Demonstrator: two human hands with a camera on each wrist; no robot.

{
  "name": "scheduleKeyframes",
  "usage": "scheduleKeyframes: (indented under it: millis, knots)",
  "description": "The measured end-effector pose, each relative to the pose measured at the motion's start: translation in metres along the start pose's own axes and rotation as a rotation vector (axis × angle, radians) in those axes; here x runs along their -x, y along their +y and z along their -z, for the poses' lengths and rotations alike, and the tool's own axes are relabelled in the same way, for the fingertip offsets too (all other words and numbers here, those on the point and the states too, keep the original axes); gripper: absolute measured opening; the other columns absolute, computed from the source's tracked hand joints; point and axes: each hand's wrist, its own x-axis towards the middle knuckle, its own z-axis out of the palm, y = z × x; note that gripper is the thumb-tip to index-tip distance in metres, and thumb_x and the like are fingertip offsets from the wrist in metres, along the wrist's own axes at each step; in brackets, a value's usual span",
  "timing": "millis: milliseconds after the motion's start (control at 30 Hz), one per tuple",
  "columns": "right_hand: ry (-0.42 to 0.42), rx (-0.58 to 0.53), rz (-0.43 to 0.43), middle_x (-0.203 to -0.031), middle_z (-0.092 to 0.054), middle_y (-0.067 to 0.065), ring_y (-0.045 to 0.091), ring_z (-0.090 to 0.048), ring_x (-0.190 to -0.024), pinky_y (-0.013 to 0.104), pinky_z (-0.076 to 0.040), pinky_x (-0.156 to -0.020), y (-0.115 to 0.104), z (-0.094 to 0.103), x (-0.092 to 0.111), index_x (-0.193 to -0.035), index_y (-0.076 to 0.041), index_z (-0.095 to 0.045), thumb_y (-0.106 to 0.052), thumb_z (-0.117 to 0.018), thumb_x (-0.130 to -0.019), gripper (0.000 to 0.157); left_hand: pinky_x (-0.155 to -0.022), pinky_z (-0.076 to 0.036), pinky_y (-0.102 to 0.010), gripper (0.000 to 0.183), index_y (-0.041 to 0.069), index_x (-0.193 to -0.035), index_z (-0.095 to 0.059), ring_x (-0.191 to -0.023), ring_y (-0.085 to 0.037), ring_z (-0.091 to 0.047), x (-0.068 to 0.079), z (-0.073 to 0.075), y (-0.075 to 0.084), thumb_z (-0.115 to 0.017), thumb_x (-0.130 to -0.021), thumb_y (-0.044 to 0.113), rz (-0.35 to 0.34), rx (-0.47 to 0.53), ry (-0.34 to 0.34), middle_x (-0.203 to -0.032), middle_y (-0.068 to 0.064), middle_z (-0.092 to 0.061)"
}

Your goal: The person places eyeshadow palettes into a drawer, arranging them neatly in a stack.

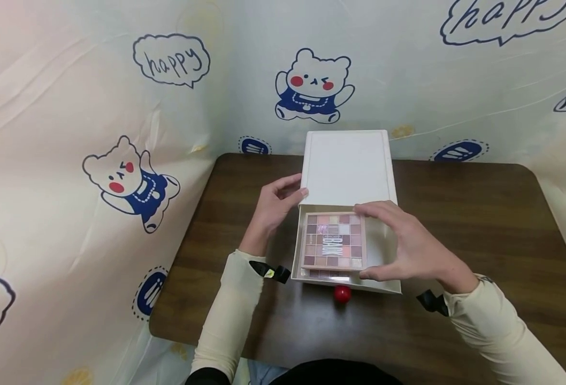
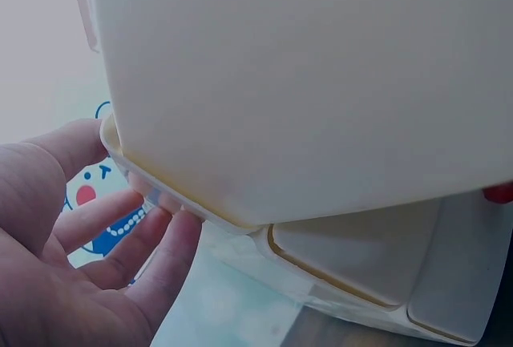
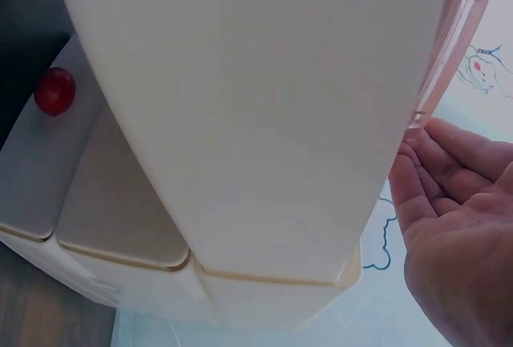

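A small white drawer cabinet (image 1: 347,166) stands on the table with its upper drawer (image 1: 379,283) pulled out toward the person. Over this drawer my right hand (image 1: 398,243) spans an eyeshadow palette (image 1: 333,240), thumb at its near edge and fingertips at its far edge. Beneath it, a strip of a second palette (image 1: 328,274) shows inside the drawer. My left hand (image 1: 273,208) grips the cabinet's front left corner, thumb at the front edge and fingers along the side. The right wrist view shows the palette's clear pink edge (image 3: 457,50) above the drawer wall.
A round red knob (image 1: 342,294) sits on a lower drawer front (image 3: 52,155), below the pulled-out drawer. The brown table (image 1: 466,224) extends to both sides of the cabinet. Behind it hangs a pale curtain (image 1: 398,69) printed with bears.
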Motion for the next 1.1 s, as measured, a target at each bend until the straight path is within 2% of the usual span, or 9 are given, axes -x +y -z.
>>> scheduleKeyframes:
  millis: [300,600,900,1100]
  knots:
    - [-0.042,0.026,0.026,-0.142,-0.052,0.001,0.018,-0.048,-0.123,0.053,-0.046,-0.098,0.001,-0.007,-0.005,-0.146,-0.009,-0.047,-0.049,-0.095,-0.061,0.105,-0.092,-0.055,-0.035,0.05,0.02,-0.131,-0.068,-0.109,-0.022,-0.065,-0.002,0.0,-0.002,-0.082,-0.085,0.034,-0.007,0.011,-0.002,-0.128,0.003,-0.065]
    - [-0.08,0.08,-0.022,-0.146,-0.049,0.003,0.022,-0.045,-0.128,0.057,-0.042,-0.1,-0.003,-0.012,-0.008,-0.147,-0.008,-0.046,-0.057,-0.089,-0.066,0.104,-0.091,-0.055,-0.034,0.049,0.021,-0.131,-0.068,-0.107,-0.019,-0.065,-0.002,0.001,-0.003,-0.082,-0.086,0.034,-0.004,0.002,-0.006,-0.127,0.003,-0.065]
    - [-0.118,0.12,-0.054,-0.147,-0.047,0.007,0.027,-0.042,-0.133,0.06,-0.038,-0.105,-0.006,-0.016,-0.012,-0.147,-0.006,-0.046,-0.061,-0.086,-0.068,0.105,-0.091,-0.055,-0.039,0.046,0.018,-0.13,-0.068,-0.111,-0.029,-0.064,-0.005,0.0,-0.005,-0.081,-0.088,0.028,0.01,0.036,-0.022,-0.125,-0.002,-0.066]
    - [-0.138,0.129,-0.081,-0.149,-0.046,0.008,0.028,-0.04,-0.135,0.061,-0.037,-0.106,-0.006,-0.017,-0.013,-0.148,-0.005,-0.045,-0.063,-0.085,-0.068,0.107,-0.091,-0.055,-0.038,0.048,0.02,-0.132,-0.068,-0.109,-0.024,-0.065,-0.005,0.002,-0.004,-0.082,-0.087,0.031,0.015,0.024,-0.016,-0.127,-0.001,-0.065]
